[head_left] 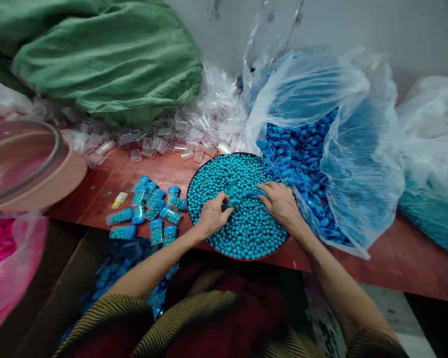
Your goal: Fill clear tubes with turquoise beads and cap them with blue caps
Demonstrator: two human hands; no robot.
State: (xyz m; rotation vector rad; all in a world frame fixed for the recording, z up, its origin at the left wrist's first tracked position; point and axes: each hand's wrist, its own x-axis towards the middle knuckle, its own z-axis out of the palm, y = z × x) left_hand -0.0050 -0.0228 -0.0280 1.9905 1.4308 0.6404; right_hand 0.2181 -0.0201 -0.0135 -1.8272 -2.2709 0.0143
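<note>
1. Clearly, the most room is taken up by a long reddish-brown bench [406, 261], by which the whole arrangement is carried.
2. At the back left, a bulky sack of creased green cloth [112, 59] is set against heaped small pieces.
3. To the right, a translucent plastic bag [362, 169] is spread open, and glossy blue plastic caps [296, 144] are spilled from its mouth up to the tray's edge.
4. Between the two forearms, a round tray with a thin dark-red rim [187, 191] is placed at the front edge, filled with small round turquoise beads [242, 236].
5. At the far left, a round pale-pink plastic basin [70, 176] is seen.
6. Over the beads, the right hand [281, 204] is held, its grip closed by the fingertips on a small blue plastic piece [251, 193].
7. Facing it, the left hand [211, 216] is held low over the tray, thumb and forefinger brought near each other; whether anything is grasped in its grip cannot be told for blur.
8. Left of the tray, blue-capped clear containers of beads [156, 231] are grouped, some tipped over.
9. Behind them, short clear plastic tubes [160, 144] are strewn along the bench.
10. Near the group, a small yellow-and-white piece [118, 200] is left lying.
</note>
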